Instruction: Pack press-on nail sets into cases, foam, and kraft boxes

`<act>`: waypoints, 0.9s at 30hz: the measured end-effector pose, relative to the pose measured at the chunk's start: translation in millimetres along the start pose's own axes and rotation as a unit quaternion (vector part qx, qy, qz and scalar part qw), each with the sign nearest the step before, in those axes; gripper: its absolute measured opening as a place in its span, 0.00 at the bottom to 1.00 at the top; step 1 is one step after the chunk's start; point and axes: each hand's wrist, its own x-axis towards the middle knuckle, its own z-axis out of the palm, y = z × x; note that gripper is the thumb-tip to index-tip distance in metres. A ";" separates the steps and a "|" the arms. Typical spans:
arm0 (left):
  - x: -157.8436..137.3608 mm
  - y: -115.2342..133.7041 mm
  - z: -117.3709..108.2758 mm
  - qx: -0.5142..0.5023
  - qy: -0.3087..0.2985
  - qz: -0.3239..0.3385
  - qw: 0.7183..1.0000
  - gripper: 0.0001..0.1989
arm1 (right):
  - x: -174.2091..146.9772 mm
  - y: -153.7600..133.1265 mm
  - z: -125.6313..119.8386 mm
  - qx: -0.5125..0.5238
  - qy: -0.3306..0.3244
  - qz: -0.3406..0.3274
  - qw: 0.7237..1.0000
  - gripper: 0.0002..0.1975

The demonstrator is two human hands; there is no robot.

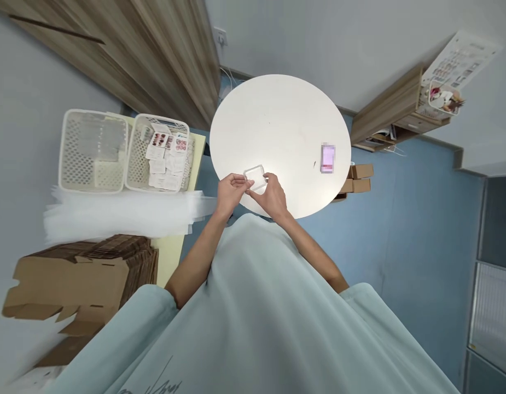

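Between my two hands is a small clear rectangular plastic box [255, 176], held over the near edge of a round white table [277, 120]. My left hand [231, 192] grips its left side, with the thumb across the near left corner. The fingers of my right hand [273, 196] close on its right side and near edge. The box looks see-through, and I cannot make out anything inside it. Farther right on the tabletop lies a phone [327, 158] with a lit pinkish screen, apart from both hands.
At the left, one white basket [157, 117] holds many printed cards; another [64, 153] holds clear plastic pieces. Stacked white sheets [125, 213] and flattened brown cardboard boxes [72, 279] lie nearer. A wooden shelf [388, 104] and small cartons [361, 178] stand right.
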 end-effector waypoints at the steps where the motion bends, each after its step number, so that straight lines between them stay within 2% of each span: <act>1: -4.1 -0.5 8.8 0.007 -0.007 0.001 1.000 0.25 | -3.3 6.1 -3.5 0.004 0.006 0.008 1.000 0.36; 4: -13.3 -0.6 22.7 0.018 -0.044 -0.002 0.999 0.26 | -10.4 22.9 -16.4 0.028 0.005 0.030 0.999 0.32; 7: -15.7 1.9 20.7 -0.013 -0.127 -0.009 0.992 0.31 | -14.3 40.3 -33.4 0.113 -0.048 0.040 0.992 0.33; 10: -13.2 6.1 13.9 -0.029 -0.206 -0.016 0.978 0.43 | -19.2 56.5 -50.5 0.233 -0.122 0.033 0.964 0.34; 13: -11.0 9.4 13.4 -0.016 -0.257 -0.032 0.966 0.50 | -26.3 66.2 -63.7 0.294 -0.166 0.031 0.941 0.35; 15: -11.6 10.5 16.7 -0.006 -0.270 -0.030 0.962 0.51 | -30.8 68.3 -69.4 0.302 -0.178 0.036 0.936 0.36; 19: -16.4 11.7 22.4 0.011 -0.256 -0.020 0.966 0.51 | -35.8 66.4 -75.7 0.310 -0.182 0.042 0.932 0.38; 27: -25.1 18.1 17.8 0.012 -0.245 -0.036 0.969 0.51 | -40.7 60.5 -79.0 0.318 -0.192 0.037 0.928 0.39</act>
